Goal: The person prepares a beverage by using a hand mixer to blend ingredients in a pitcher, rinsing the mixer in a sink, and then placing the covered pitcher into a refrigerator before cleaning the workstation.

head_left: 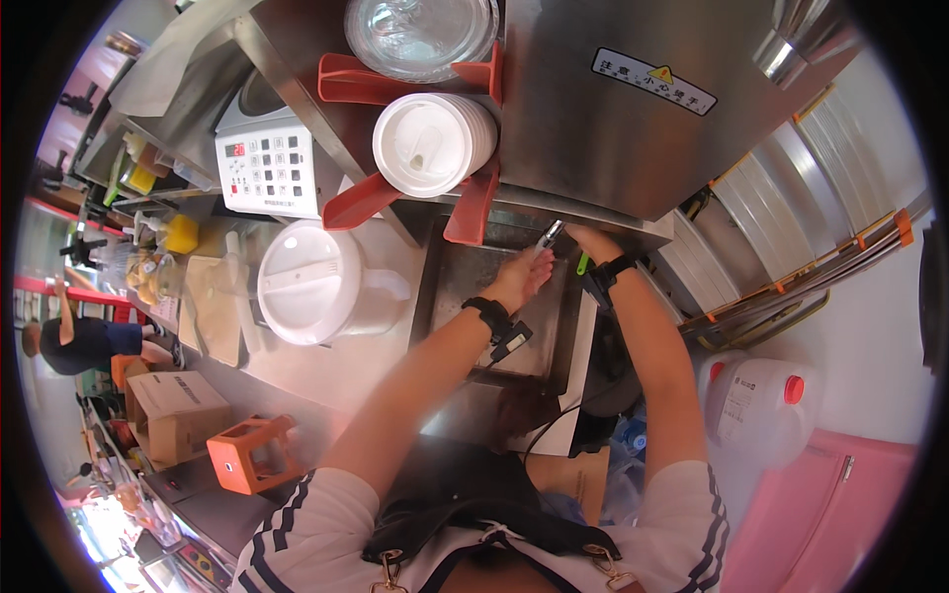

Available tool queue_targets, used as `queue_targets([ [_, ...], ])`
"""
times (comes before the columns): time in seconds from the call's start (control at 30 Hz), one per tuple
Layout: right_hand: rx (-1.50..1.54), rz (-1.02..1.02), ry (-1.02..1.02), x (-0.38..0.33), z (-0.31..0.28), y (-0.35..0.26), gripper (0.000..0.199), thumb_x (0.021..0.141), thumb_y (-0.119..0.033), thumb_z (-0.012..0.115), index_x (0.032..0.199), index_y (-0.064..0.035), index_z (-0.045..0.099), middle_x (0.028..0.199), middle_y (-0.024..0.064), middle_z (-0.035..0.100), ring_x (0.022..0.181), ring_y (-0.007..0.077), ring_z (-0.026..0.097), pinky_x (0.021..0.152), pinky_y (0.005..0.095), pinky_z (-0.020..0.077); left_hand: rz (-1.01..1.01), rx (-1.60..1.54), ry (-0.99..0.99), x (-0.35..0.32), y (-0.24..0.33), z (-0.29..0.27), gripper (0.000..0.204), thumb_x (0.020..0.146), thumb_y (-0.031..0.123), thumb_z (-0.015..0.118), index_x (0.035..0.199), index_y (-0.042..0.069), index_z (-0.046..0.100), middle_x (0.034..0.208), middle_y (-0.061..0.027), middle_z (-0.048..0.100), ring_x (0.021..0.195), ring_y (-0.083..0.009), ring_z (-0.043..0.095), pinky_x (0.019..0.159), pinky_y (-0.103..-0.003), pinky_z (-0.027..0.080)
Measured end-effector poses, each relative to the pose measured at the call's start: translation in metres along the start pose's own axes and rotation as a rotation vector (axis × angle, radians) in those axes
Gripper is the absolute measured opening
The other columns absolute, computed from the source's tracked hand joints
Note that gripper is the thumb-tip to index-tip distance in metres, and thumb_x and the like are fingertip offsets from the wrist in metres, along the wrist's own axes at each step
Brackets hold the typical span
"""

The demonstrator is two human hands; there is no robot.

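My left hand (524,277) reaches over a metal basin (425,331), its fingers curled at the lower end of a short silver metal cylinder (551,234). Whether that piece is loose or fixed to the steel machine (593,148) cannot be seen. Just right of it, my right hand (590,240) is up against the lower edge of the machine, with its fingers mostly hidden. A small bright green piece (582,264) shows beside the right wrist. Both wrists wear black straps, the left one with a small boxy device (512,341).
A white lidded pitcher (311,282) stands left of the basin. Above it, red holders (351,201) carry stacked white lids (425,143) and clear lids (420,35). A keypad machine (267,163) sits farther left. At right are a ladder (781,208) and a white jug (761,410).
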State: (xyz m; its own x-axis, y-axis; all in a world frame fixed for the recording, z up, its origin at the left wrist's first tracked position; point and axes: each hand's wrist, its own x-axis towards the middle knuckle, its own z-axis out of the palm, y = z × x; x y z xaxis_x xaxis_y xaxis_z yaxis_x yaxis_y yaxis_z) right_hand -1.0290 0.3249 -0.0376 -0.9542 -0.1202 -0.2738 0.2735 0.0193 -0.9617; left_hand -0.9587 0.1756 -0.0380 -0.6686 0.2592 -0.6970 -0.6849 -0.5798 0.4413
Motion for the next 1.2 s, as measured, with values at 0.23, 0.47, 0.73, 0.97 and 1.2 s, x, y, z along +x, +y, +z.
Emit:
queue_targets([
  [0.23,-0.132,-0.096,0.145,0.021,-0.017,0.009,0.026,0.091,-0.018,0.058,0.113,-0.0046,0.059,0.087,0.0042,0.059,0.075,0.0144,0.056,0.066,0.029,0.0485,0.068,0.041,-0.34,0.007,0.009,0.006,0.029,0.099,0.032,0.044,0.079,0.015,0.055,0.063,0.0023,0.048,0.052,-0.0122,0.046,0.047,-0.029,0.036],
  [0.47,-0.189,-0.061,0.054,0.042,-0.025,0.021,0.031,0.089,-0.019,0.059,0.116,-0.0055,0.057,0.096,0.0063,0.059,0.082,0.0163,0.057,0.07,0.0305,0.049,0.275,0.261,-0.054,-0.054,0.005,-0.001,0.03,0.087,0.005,0.047,0.115,0.011,0.05,0.068,0.0029,0.042,0.061,-0.0083,0.046,0.047,-0.024,0.037],
  [0.73,-0.145,0.084,-0.172,0.041,-0.027,0.03,0.036,0.087,-0.021,0.061,0.12,-0.0065,0.055,0.106,0.0087,0.059,0.091,0.0185,0.058,0.075,0.0323,0.0495,0.54,1.257,-0.116,-0.133,-0.013,-0.08,0.022,0.087,0.017,0.05,0.105,0.009,0.058,0.093,-0.0125,0.063,0.082,-0.0305,0.061,0.077,-0.04,0.047],
  [0.97,-0.302,0.144,-0.31,-0.056,-0.011,0.024,0.014,0.087,-0.014,0.057,0.099,-0.0065,0.059,0.081,0.0054,0.063,0.067,0.0114,0.058,0.062,0.0225,0.0445,0.949,1.788,0.171,-0.221,-0.01,-0.109,0.022,0.088,0.025,0.053,0.084,0.005,0.062,0.077,-0.0147,0.062,0.077,-0.0328,0.061,0.074,-0.047,0.044],
  [1.2,-0.665,0.169,-0.044,-0.199,0.02,-0.015,0.02,0.09,-0.021,0.056,0.105,-0.0077,0.054,0.088,0.0079,0.062,0.074,0.0147,0.056,0.069,0.0247,0.0431,0.958,1.285,0.157,-0.305,-0.002,-0.183,0.025,0.095,0.024,0.046,0.09,0.003,0.059,0.074,-0.0181,0.059,0.07,-0.0383,0.057,0.064,-0.046,0.046],
])
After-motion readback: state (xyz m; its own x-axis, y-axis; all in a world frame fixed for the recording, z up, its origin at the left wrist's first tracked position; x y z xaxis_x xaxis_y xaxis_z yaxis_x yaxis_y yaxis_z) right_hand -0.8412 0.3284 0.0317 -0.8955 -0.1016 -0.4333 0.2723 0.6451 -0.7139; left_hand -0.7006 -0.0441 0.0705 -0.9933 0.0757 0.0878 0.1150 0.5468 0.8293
